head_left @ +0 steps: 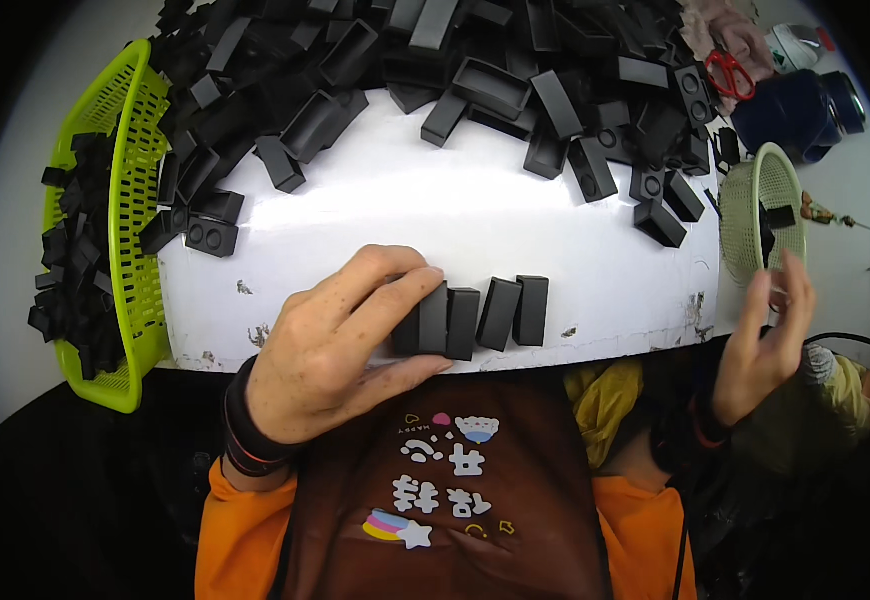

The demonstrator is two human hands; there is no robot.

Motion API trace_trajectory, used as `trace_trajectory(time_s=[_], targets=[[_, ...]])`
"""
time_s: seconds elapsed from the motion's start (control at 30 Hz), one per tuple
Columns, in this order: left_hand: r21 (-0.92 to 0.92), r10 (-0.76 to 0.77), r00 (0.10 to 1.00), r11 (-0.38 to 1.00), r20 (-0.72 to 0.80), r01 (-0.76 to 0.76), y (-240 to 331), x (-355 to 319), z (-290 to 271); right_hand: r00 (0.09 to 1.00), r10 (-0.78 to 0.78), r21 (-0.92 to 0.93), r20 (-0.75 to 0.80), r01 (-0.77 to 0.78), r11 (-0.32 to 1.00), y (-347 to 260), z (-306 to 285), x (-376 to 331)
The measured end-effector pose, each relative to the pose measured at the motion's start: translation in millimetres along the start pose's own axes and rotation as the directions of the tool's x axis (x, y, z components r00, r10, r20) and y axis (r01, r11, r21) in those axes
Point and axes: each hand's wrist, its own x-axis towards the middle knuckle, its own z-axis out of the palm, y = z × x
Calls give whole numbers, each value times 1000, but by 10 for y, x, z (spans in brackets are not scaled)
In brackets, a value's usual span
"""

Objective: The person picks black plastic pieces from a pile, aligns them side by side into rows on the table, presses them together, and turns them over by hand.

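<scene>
Several black plastic boxes (pixel 498 315) stand in a short row near the front edge of the white work surface. My left hand (pixel 330 345) is closed round the left end of this row, its fingertips at the far edge and its thumb at the near edge of a black box (pixel 433 318). Part of that end is hidden behind the hand. Away to the right, my right hand (pixel 770 335) is raised beside a small pale basket (pixel 763 165), fingers apart, with nothing visible in them. Small black pieces (pixel 780 217) lie in that basket.
A large heap of black boxes (pixel 495 88) fills the far side. On the left, a green basket (pixel 133 250) holds many small black parts (pixel 80 260). Red-handled scissors (pixel 730 76), a dark blue bottle (pixel 790 112) and a pink cloth (pixel 730 30) lie at the far right.
</scene>
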Motion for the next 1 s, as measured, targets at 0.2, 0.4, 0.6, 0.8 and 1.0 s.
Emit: trace_trajectory(time_s=[0.2, 0.4, 0.6, 0.8, 1.0], targets=[[-2, 4, 1000, 1000, 22, -4, -98, -71, -18, 749, -527, 566, 401, 250, 786, -1208, 553, -332], [65, 26, 999, 998, -34, -24, -23, -31, 78, 732, -546, 642, 407, 195, 741, -1104, 585, -288], [12, -2, 993, 1000, -116, 3, 109, -308, 193, 803, -489, 769, 340, 62, 636, -1092, 412, -482], [-107, -84, 996, 991, -13, 82, 126, -108, 38, 713, -376, 731, 591, -277, 624, -1149, 311, -221], [-72, -172, 973, 984, -152, 162, -112, 225, 94, 834, -265, 553, 483, -57, 831, -1320, 727, -148]])
